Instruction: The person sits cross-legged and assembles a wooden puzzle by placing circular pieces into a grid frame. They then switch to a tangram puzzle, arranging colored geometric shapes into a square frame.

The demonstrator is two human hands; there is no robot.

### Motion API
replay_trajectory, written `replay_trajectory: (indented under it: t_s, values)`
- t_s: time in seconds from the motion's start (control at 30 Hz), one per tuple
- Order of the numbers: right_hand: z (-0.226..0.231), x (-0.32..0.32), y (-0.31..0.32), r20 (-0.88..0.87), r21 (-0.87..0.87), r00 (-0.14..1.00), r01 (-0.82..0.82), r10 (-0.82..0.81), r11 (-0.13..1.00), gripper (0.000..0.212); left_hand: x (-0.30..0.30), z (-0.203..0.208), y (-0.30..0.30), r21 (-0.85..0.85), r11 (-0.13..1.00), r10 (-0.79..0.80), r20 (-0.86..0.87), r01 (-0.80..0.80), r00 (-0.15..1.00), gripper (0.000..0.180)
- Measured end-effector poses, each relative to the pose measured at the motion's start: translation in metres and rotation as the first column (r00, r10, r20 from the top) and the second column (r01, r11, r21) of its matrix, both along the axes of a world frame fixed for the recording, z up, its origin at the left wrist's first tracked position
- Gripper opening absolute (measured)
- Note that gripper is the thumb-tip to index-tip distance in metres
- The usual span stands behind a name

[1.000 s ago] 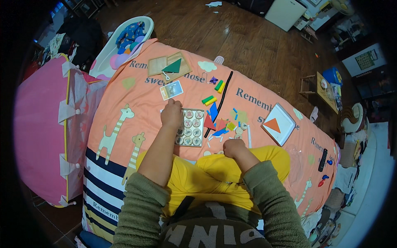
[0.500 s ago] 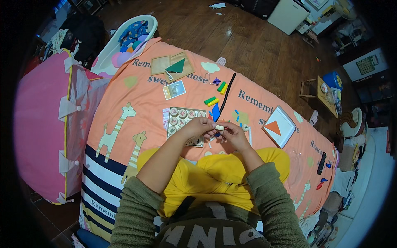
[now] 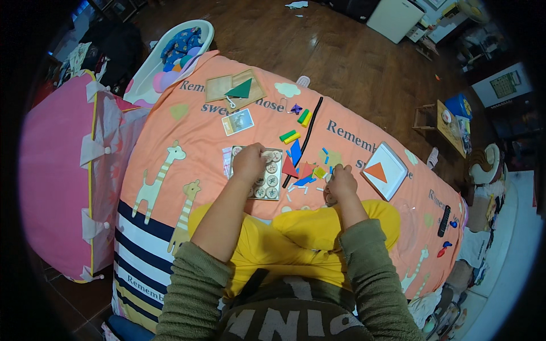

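A shallow square box (image 3: 280, 170) holds rows of round wooden Chinese chess pieces (image 3: 260, 192). My left hand (image 3: 249, 163) is over its upper left part, fingers curled down among the pieces; whatever they grip is hidden. On the right, my right hand (image 3: 343, 183) is lowered to the bedspread with fingertips drawn together, beside small scattered pieces; I cannot make out what is in them. Between the hands lie a red triangle (image 3: 289, 167), a blue parallelogram (image 3: 296, 152), a yellow square (image 3: 319, 172) and several short blue and white sticks.
The peach bedspread (image 3: 199, 119) also carries green and yellow blocks (image 3: 290, 137), a black strip (image 3: 311, 128), a picture card (image 3: 238, 122), wooden boards (image 3: 219, 90) with a green triangle (image 3: 241, 89), a white tray (image 3: 396, 161) holding an orange triangle, and a remote (image 3: 443, 221). A pink tent stands left.
My hands, together around a light round piece half a second ago, have parted. The left went left over the box, the right moved right and down to the bedspread.
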State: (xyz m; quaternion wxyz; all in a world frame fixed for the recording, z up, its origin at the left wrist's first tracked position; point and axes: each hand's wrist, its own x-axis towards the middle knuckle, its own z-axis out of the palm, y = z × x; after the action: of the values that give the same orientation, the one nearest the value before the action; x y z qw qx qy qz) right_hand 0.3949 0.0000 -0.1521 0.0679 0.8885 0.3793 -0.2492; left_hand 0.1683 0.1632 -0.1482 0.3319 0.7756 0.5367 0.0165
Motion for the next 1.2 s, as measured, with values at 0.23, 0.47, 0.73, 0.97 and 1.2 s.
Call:
replay_trajectory:
  t_s: [0.23,0.47,0.73,0.97,1.2]
  values:
    - [-0.027,0.001,0.004,0.019,0.029,0.995,0.098,-0.099,0.995,0.046,-0.002,-0.013,0.007,0.103,0.99,-0.09,-0.066,0.096,0.994,0.019]
    - [-0.024,-0.001,0.0,0.003,0.401,0.991,0.119,-0.131,0.908,0.025,0.003,-0.015,0.009,0.307,0.943,-0.108,-0.087,0.13,0.99,0.019]
    - [0.005,-0.012,0.006,-0.987,0.153,0.153,0.804,0.05,0.575,0.022,0.016,-0.015,-0.011,0.005,1.0,-0.03,0.33,0.03,0.943,0.014]
    - [0.004,-0.036,0.005,-0.856,0.516,0.393,0.627,0.335,0.584,0.027,0.031,-0.004,-0.028,-0.789,0.525,0.343,0.541,0.321,0.768,0.028]
    - [-0.002,-0.037,0.007,-0.78,0.618,0.503,0.532,0.371,0.578,0.03,0.03,0.0,-0.024,-0.827,0.463,0.399,0.516,0.319,0.758,0.027]
